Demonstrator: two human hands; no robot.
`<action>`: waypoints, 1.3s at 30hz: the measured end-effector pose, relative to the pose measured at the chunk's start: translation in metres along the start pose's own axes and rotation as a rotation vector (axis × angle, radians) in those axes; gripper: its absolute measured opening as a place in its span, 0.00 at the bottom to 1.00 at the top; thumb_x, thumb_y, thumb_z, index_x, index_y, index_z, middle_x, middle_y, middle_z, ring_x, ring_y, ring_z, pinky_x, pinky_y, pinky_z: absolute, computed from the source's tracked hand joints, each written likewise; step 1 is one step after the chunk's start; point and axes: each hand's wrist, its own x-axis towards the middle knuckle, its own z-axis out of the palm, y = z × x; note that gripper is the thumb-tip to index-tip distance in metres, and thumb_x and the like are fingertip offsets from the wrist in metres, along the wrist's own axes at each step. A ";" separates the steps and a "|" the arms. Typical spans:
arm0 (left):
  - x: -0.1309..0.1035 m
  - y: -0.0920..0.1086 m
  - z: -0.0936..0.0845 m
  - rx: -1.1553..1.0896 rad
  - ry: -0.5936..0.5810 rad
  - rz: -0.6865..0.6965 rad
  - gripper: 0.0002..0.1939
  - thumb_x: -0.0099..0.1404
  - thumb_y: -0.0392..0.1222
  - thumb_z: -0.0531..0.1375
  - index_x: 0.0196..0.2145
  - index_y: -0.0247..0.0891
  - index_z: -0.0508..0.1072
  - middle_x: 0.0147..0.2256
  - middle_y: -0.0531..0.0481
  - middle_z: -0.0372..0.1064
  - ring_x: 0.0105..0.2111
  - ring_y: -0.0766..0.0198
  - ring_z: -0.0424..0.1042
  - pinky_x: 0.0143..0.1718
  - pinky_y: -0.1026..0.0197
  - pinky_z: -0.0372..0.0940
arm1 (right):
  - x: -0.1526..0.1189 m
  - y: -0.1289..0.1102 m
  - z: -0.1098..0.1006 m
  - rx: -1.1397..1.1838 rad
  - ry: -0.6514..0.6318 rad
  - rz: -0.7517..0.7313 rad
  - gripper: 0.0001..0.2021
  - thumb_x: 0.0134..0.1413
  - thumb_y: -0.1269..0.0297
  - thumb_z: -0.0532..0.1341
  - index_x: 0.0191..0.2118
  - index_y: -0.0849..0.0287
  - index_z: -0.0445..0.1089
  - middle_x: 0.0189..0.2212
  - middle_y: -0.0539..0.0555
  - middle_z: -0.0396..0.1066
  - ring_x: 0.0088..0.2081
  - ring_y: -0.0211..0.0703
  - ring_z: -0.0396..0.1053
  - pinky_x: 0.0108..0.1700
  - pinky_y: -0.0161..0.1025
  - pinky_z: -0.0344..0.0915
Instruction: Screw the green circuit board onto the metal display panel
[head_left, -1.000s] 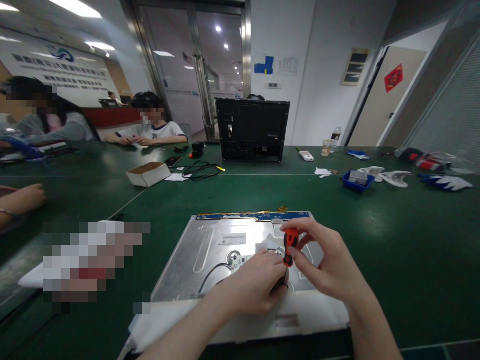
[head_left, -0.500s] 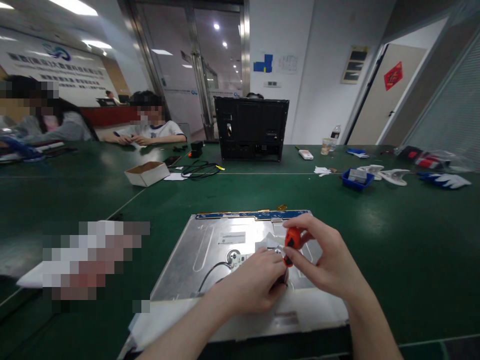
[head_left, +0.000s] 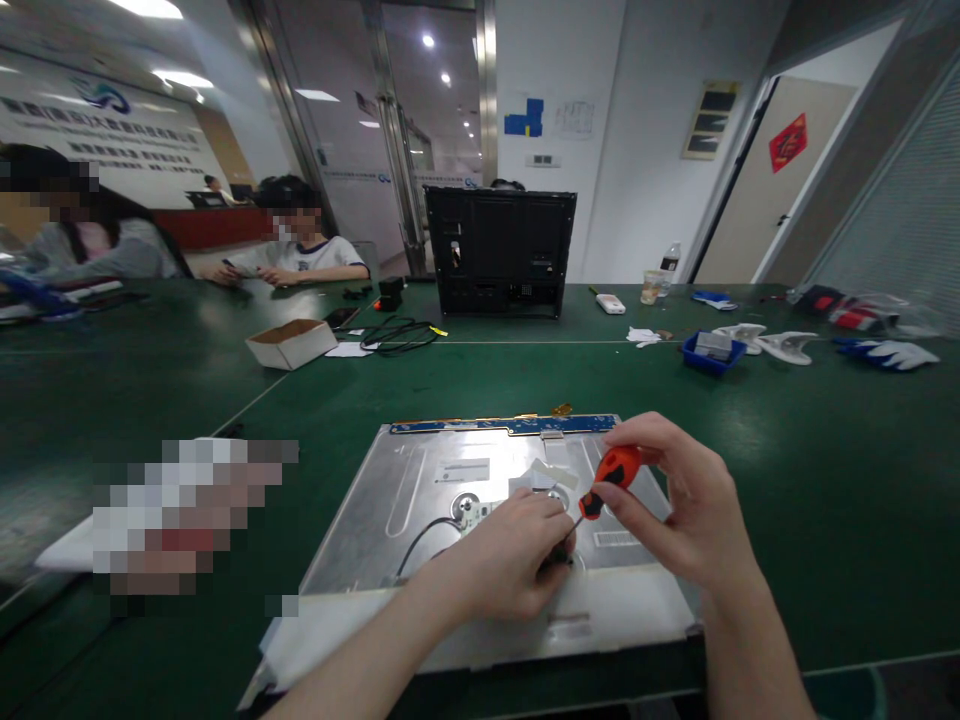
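Head view: holds a red-and-black screwdriver [head_left: 618, 467] over the right half of a silver panel [head_left: 360, 530], tilted, with the thin shaft [head_left: 575, 525] slanting down toward the panel's middle. Pinches the handle between thumb and fingers of the right hand [head_left: 679, 500]. Rests the left hand [head_left: 517, 550] on the panel's middle, with fingers curled close by the shaft; cannot tell its grip, nor the exact spot of the tip. Has on the panel a white label [head_left: 463, 470] toward the far side, a small circuit board [head_left: 474, 514] partly covered at the middle, and a thin black wire [head_left: 411, 552] curving off to the left. Has also a blue circuit strip [head_left: 465, 427] along the panel's far edge and a whitish sheet [head_left: 637, 610] across its near part. Works at a green table [head_left: 450, 385] under the panel. Faces a black housing [head_left: 499, 240], upright and well beyond the panel, with coiled black cable [head_left: 401, 347] and an open white box [head_left: 291, 352] beyond the panel to the left. Has, beyond the panel to the right, a blue tray [head_left: 709, 366], a cup [head_left: 649, 291], a bottle [head_left: 670, 261] and blue-and-white gloves [head_left: 892, 355].
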 end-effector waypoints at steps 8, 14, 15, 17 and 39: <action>-0.008 0.001 -0.010 -0.121 0.220 0.009 0.13 0.65 0.48 0.62 0.43 0.38 0.70 0.43 0.44 0.70 0.45 0.52 0.68 0.50 0.49 0.61 | -0.005 0.002 -0.003 -0.031 0.526 -0.063 0.14 0.63 0.67 0.62 0.54 0.52 0.72 0.40 0.52 0.68 0.34 0.40 0.72 0.32 0.39 0.71; -0.021 -0.011 -0.039 -0.258 0.616 -0.114 0.22 0.77 0.58 0.44 0.47 0.40 0.70 0.46 0.43 0.70 0.49 0.52 0.68 0.52 0.50 0.62 | -0.005 0.000 -0.004 -0.029 0.587 0.082 0.13 0.70 0.59 0.55 0.54 0.50 0.70 0.38 0.50 0.65 0.23 0.32 0.66 0.21 0.33 0.63; -0.027 -0.013 -0.046 -0.250 0.643 -0.146 0.24 0.77 0.59 0.43 0.46 0.40 0.70 0.45 0.43 0.70 0.48 0.52 0.69 0.51 0.50 0.63 | -0.005 0.000 -0.004 -0.064 0.523 0.154 0.13 0.71 0.57 0.53 0.54 0.51 0.70 0.36 0.49 0.65 0.21 0.31 0.63 0.19 0.32 0.60; -0.043 -0.017 -0.056 -0.217 0.656 -0.233 0.26 0.77 0.59 0.42 0.46 0.39 0.71 0.44 0.44 0.71 0.46 0.52 0.70 0.50 0.52 0.65 | -0.005 0.004 -0.003 -0.178 0.360 0.311 0.17 0.72 0.53 0.50 0.54 0.53 0.70 0.32 0.49 0.67 0.20 0.33 0.61 0.19 0.32 0.57; -0.183 -0.074 0.033 0.290 0.371 -0.731 0.35 0.73 0.60 0.46 0.66 0.33 0.65 0.67 0.41 0.56 0.66 0.45 0.58 0.64 0.43 0.60 | -0.066 0.033 0.045 -0.677 -0.387 0.701 0.11 0.62 0.69 0.56 0.45 0.55 0.75 0.42 0.55 0.78 0.39 0.48 0.76 0.37 0.38 0.62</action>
